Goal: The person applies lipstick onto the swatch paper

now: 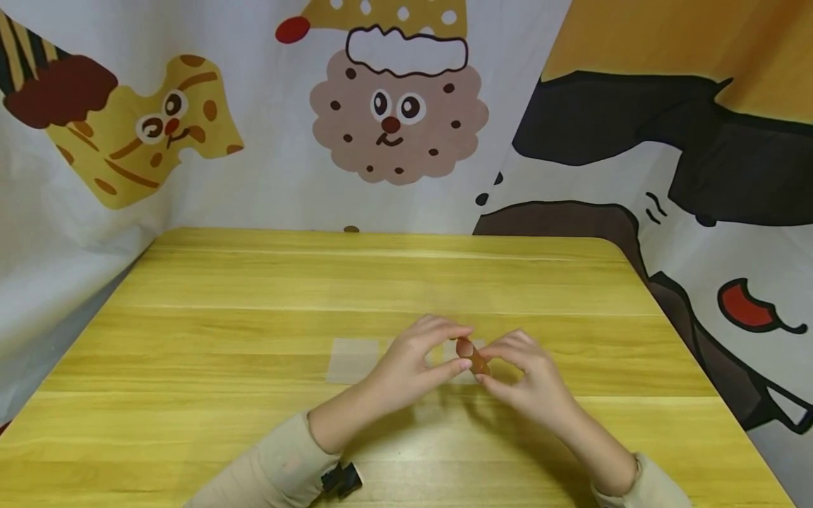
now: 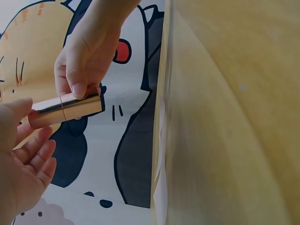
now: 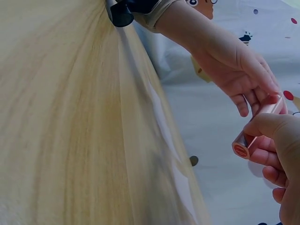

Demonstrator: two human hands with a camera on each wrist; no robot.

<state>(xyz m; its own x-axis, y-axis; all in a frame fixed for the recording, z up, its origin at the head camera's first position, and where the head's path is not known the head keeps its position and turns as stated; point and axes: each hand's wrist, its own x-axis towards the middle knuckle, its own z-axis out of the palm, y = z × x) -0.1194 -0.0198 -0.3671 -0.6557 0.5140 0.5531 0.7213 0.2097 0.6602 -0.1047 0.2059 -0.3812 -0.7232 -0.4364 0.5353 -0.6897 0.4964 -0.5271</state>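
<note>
Beige sleeves (image 1: 279, 458), cut off at the bottom of the head view, lay nearest, over a wood-grain table (image 1: 254, 282) whose surface ran on well beyond them to its side edges and round-cornered far edge. The left hand (image 1: 411, 358) hid part of the pale squares (image 1: 352, 361). Between it and the right hand (image 1: 532, 370), raised off the table, was a shiny copper tube (image 2: 70, 108) (seamed around its middle), pinched by both hands and partly covered by their fingers.
</note>
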